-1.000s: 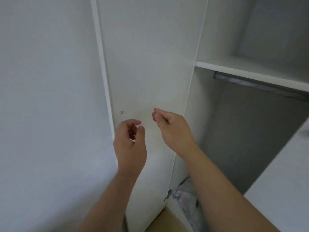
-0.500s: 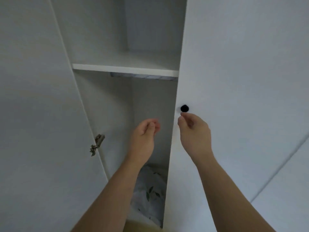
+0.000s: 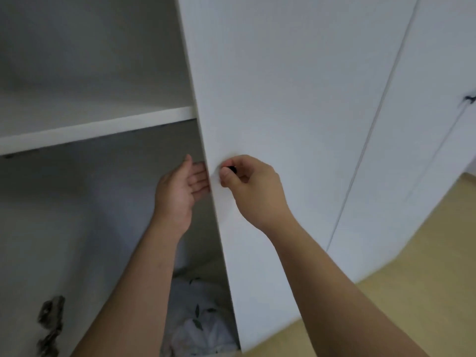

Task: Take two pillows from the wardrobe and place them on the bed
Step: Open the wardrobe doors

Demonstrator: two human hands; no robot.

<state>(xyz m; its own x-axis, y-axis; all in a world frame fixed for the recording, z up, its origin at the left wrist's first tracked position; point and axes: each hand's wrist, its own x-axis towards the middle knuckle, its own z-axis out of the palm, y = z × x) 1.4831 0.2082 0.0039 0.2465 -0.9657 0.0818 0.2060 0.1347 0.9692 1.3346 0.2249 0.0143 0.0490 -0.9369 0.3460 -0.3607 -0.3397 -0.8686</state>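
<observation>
A white wardrobe stands open on its left side, and its right door (image 3: 283, 99) is partly closed in front of me. My right hand (image 3: 252, 189) pinches the small black knob (image 3: 231, 169) on that door. My left hand (image 3: 177, 191) is flat and open, with its fingers curled behind the door's inner edge. At the bottom of the wardrobe lies white fabric with a dark leaf print (image 3: 201, 315), partly hidden by my left forearm and the door. Whether it is a pillow cannot be told.
A white shelf (image 3: 98, 124) crosses the wardrobe above my hands. A metal hinge (image 3: 50, 323) sits on the left side wall, low down. Further closed white doors (image 3: 417, 124) run to the right, one with a dark handle (image 3: 470, 99). Light wooden floor (image 3: 425, 292) shows at the lower right.
The view has swung right from the left door to the right door. My right hand rose and took hold of the black knob; my left hand opened and reached behind the door's edge.
</observation>
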